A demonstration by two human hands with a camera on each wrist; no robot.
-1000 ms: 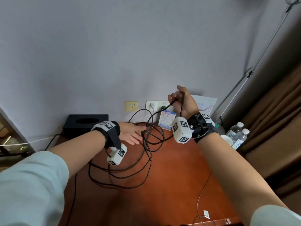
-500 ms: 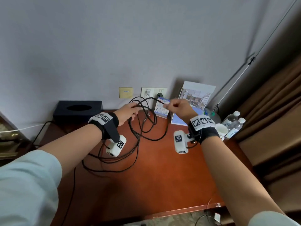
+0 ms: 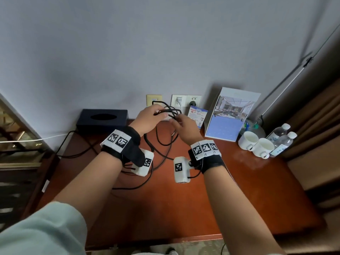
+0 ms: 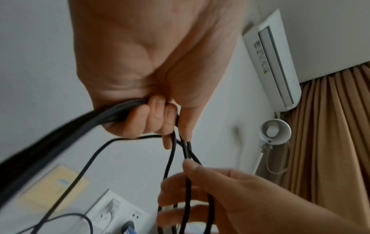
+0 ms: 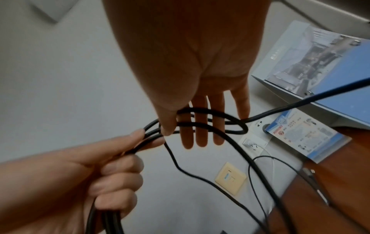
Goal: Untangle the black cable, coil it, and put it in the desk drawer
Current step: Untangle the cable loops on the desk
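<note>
Cable [image 3: 166, 111] is held above desk's [image 3: 184, 208] back edge: gathered strands clenched in left hand [image 3: 149, 119], one loop pinched by right hand [image 3: 185, 127]. Judged light, limp, springy; best gripped at bunched loops

Soft, even daylight; wide-angle edges bend, both wrist views blurred, gloss on the desk [image 3: 244, 159]
</note>
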